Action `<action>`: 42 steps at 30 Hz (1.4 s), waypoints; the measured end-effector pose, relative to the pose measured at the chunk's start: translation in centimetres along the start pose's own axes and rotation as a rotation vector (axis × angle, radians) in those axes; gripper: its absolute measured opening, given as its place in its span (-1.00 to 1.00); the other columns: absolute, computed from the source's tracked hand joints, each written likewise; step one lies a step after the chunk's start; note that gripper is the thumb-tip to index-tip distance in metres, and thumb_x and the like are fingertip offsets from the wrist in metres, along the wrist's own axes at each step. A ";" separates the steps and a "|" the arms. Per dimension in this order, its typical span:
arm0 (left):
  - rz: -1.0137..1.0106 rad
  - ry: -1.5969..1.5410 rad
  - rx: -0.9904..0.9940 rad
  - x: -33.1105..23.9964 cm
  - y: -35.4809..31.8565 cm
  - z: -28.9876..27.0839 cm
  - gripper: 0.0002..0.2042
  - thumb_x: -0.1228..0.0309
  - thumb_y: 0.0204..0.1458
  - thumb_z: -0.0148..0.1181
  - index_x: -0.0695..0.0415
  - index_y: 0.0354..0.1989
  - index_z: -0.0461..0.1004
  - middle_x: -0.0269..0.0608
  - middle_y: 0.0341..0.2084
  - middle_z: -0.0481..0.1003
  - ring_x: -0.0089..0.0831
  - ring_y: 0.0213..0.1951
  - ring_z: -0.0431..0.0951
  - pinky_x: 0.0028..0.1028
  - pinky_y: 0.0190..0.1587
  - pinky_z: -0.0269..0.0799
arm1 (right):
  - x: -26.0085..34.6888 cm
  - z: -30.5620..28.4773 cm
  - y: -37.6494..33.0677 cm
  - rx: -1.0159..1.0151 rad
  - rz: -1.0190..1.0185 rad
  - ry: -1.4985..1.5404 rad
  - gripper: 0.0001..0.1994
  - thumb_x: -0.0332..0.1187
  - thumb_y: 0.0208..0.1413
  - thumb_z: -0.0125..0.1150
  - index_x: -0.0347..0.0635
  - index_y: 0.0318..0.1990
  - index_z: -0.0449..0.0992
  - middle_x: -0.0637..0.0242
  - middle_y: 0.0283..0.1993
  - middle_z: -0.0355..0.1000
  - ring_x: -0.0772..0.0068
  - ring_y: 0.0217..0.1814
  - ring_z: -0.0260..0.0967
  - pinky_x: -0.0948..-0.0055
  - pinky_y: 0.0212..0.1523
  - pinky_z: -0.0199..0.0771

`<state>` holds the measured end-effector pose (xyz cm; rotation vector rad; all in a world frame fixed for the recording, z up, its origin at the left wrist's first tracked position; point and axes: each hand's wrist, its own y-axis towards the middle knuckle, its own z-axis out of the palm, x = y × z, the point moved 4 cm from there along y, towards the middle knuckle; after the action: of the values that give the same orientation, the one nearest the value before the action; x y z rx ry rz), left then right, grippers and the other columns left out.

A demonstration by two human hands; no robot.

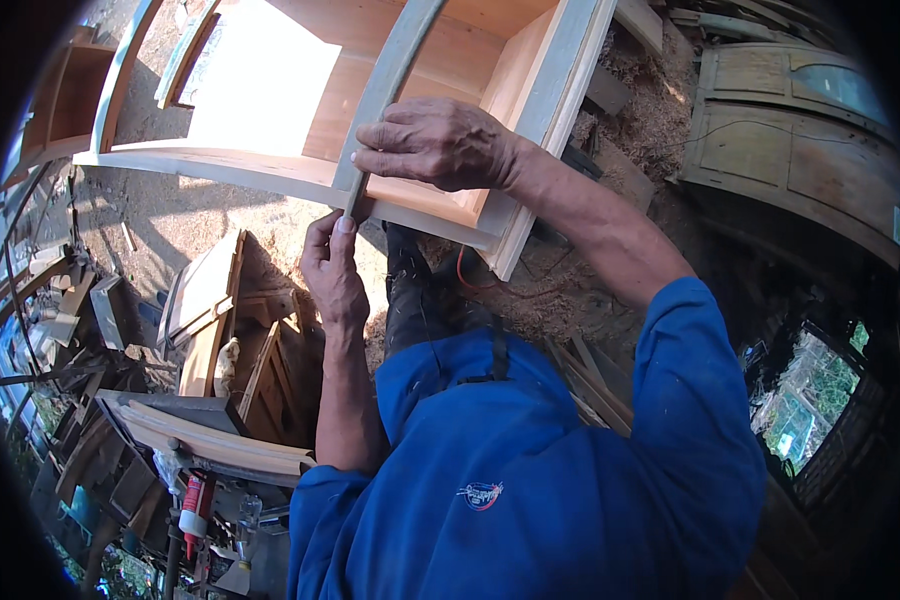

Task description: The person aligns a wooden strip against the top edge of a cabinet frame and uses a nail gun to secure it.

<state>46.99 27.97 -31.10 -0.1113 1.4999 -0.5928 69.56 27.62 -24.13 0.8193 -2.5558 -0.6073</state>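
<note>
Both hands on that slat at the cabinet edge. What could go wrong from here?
1. The left hand pinches the lower end of the slat right at the cabinet rail; fingertips could get nipped if it slips.
2. The right hand alone presses the slat mid-length, so it might skew off line.
3. Offcuts and sawdust lie underfoot: a possible trip hazard.

A red-and-white tube (193, 506) stands at lower left — beside it, the shirt's small red-blue emblem (481, 494)
</note>
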 end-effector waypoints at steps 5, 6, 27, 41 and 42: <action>0.041 0.052 0.025 -0.3 -0.1 0.0 -0.62 0.25 0.28 0.23 0.36 0.05 0.48 -0.16 -0.15 0.56 -0.53 -0.12 0.49 -0.50 -0.01 0.37 | 0.1 -0.2 0.5 -0.022 0.014 -0.002 -0.78 -0.39 0.09 0.20 -0.12 -0.10 0.59 0.27 -0.11 0.52 0.34 -0.15 0.53 0.39 -0.08 0.63; 0.021 -0.029 0.045 0.0 -0.1 -0.1 -0.62 0.29 0.26 0.27 0.38 0.07 0.49 -0.14 -0.10 0.56 -0.47 -0.03 0.50 -0.45 0.13 0.37 | 0.1 -0.1 0.6 0.039 0.049 0.011 -0.75 -0.40 0.10 0.21 -0.13 -0.06 0.61 0.21 -0.07 0.54 0.28 -0.10 0.55 0.35 -0.07 0.65; 0.052 -0.090 0.052 -0.2 -0.3 0.3 -0.61 0.25 0.28 0.25 0.36 0.07 0.45 -0.07 -0.08 0.56 -0.38 0.04 0.55 -0.41 0.18 0.42 | -0.1 -0.3 1.0 0.101 0.079 0.043 -0.82 -0.39 0.12 0.16 -0.10 -0.13 0.55 0.23 -0.06 0.52 0.29 -0.08 0.54 0.34 -0.07 0.64; 0.069 -0.127 0.030 0.5 0.1 0.3 -0.66 0.30 0.30 0.21 0.37 0.03 0.44 -0.03 -0.07 0.53 -0.37 0.02 0.56 -0.39 0.18 0.45 | 1.7 0.4 0.7 -0.068 0.027 0.101 -0.84 -0.34 0.04 0.29 -0.13 -0.24 0.53 0.34 -0.28 0.40 0.35 -0.23 0.53 0.33 -0.23 0.66; 0.055 -0.135 0.033 0.6 0.1 0.2 -0.65 0.30 0.30 0.21 0.38 0.05 0.43 -0.03 -0.06 0.53 -0.37 0.03 0.56 -0.39 0.19 0.44 | 1.8 0.5 0.6 -0.067 0.026 0.105 -0.84 -0.34 0.04 0.29 -0.13 -0.24 0.53 0.34 -0.28 0.40 0.35 -0.23 0.53 0.33 -0.23 0.66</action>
<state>47.23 27.74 -31.69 -0.0827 1.3576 -0.5549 67.66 27.08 -23.82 0.7735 -2.4340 -0.6220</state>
